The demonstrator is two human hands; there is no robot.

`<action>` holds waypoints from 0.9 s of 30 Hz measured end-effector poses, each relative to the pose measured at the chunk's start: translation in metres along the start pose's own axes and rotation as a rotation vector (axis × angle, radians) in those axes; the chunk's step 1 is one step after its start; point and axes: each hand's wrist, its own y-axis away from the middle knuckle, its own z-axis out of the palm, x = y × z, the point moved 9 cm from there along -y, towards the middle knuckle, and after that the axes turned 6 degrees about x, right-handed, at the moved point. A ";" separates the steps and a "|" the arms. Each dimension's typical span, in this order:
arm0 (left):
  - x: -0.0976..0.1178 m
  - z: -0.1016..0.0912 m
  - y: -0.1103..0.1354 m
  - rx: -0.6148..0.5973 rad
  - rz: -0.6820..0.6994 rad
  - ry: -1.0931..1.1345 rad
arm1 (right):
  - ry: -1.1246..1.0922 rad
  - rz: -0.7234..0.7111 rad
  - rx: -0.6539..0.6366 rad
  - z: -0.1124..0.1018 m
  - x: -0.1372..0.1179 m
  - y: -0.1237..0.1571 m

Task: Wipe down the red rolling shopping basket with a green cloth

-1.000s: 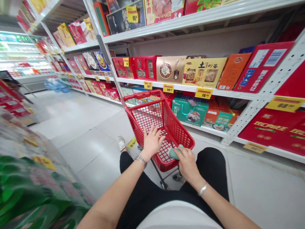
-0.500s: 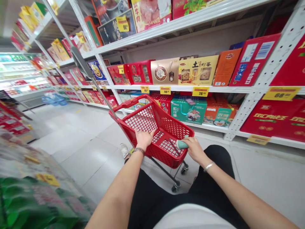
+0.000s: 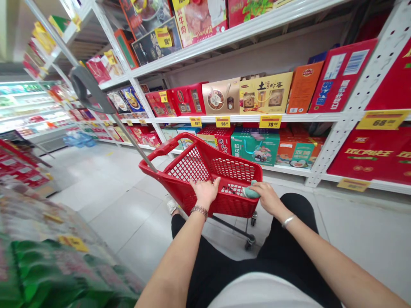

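A small red plastic shopping cart (image 3: 205, 164) with lattice sides stands tilted in view before my knees. My left hand (image 3: 206, 193) grips its near side rim, fingers over the edge and thumb pointing up. At the cart's right end my right hand (image 3: 268, 197) is closed on a pale green cloth (image 3: 251, 192), which is pressed against the rim corner. Part of the cloth is hidden under my fingers. A metal pole with a grey plastic holder (image 3: 91, 92) rises from the handle end, leaning up to the left.
Behind the cart runs a white shelf (image 3: 237, 119) filled with boxed goods and yellow price tags. A green gift box (image 3: 255, 147) sits on its bottom level. Green packages (image 3: 58, 273) are stacked at lower left. Tiled floor (image 3: 118, 192) stretches left; blue-wrapped bottles (image 3: 79, 139) stand farther off.
The cart has turned, its handle end swinging left and toward me and the pole leaning further left. My left hand has moved right with the rim. The cloth has shifted slightly right along the end.
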 end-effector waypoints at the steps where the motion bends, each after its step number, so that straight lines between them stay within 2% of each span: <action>1: 0.007 0.000 0.002 0.004 0.026 0.020 | 0.011 0.019 -0.023 -0.001 0.011 -0.007; 5: 0.031 -0.003 0.011 0.017 0.079 0.095 | 0.060 0.081 -0.108 0.001 0.030 -0.018; 7: 0.039 -0.005 0.015 0.029 0.075 0.135 | 0.107 0.119 -0.075 0.001 0.027 -0.014; 10: 0.048 -0.010 0.023 0.062 0.083 0.204 | 0.170 0.170 0.044 -0.001 0.014 -0.003; 13: 0.052 -0.017 0.033 0.107 0.131 0.323 | 0.200 0.163 0.088 -0.001 0.004 0.003; 16: 0.043 -0.038 0.047 0.237 0.249 0.500 | 0.194 0.145 0.078 -0.003 0.007 -0.004; 18: 0.018 -0.061 0.055 0.381 0.275 0.560 | 0.171 0.141 0.077 -0.005 0.015 -0.012; 20: -0.024 -0.084 0.057 0.519 0.190 0.502 | 0.150 0.144 0.078 -0.007 0.025 -0.022; 21: -0.050 -0.095 0.055 0.571 0.116 0.440 | 0.145 0.150 0.075 -0.007 0.031 -0.027; 24: -0.133 -0.120 0.038 0.623 -0.194 0.224 | 0.151 0.167 0.055 -0.004 0.047 -0.041; 27: -0.201 -0.131 0.013 0.620 -0.433 0.103 | 0.158 0.185 0.049 -0.001 0.059 -0.052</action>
